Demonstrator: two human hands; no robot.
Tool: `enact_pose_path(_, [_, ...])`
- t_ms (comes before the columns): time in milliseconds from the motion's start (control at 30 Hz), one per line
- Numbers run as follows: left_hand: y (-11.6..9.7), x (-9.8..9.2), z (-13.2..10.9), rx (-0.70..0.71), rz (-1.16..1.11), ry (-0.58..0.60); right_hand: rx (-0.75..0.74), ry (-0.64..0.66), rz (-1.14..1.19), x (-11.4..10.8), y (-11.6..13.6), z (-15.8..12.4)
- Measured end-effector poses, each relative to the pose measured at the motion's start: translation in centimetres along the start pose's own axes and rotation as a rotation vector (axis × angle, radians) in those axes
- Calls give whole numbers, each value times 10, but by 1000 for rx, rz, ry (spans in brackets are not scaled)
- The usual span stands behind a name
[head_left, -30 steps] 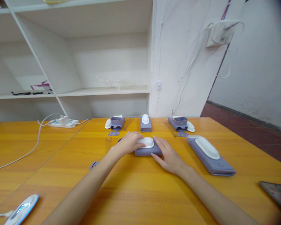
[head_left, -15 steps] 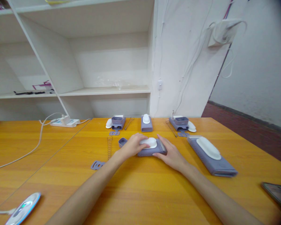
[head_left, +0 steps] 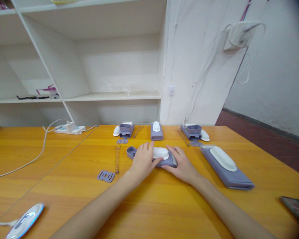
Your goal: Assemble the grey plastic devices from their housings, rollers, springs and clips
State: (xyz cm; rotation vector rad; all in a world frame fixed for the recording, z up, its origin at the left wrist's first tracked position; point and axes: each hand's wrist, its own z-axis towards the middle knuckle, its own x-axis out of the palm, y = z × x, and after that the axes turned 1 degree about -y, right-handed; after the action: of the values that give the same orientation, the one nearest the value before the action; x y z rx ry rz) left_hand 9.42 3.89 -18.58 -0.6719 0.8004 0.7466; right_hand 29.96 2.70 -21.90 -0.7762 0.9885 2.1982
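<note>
left hand [head_left: 143, 160] now hides more of the case [head_left: 169, 162]

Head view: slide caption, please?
Left hand and right hand on a purple case, a coil spring and slotted plate nearby.

No text, label, brand, number or sign can be read. The phone [head_left: 297, 209] is blurred and partly cut off at the right edge; the power strip [head_left: 76, 130], oval device [head_left: 25, 221] and wall socket [head_left: 239, 37] show too indistinctly for any lettering.
</note>
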Motion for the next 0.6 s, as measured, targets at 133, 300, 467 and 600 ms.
enact_pose_path(133, [-8, -6, -8, -63, 233, 46, -7, 9, -9, -1, 4, 0])
enact_pose_path(300, [-18, -3, -14, -97, 296, 29, 11, 26, 21, 0, 4, 0])
enact_pose_path(467, [-23, 0, -19, -66, 239, -32, 16, 37, 29, 0, 4, -1])
enact_pose_path(600, [-18, 4, -18, -86, 138, -76, 19, 41, 44, 0, 5, 0])
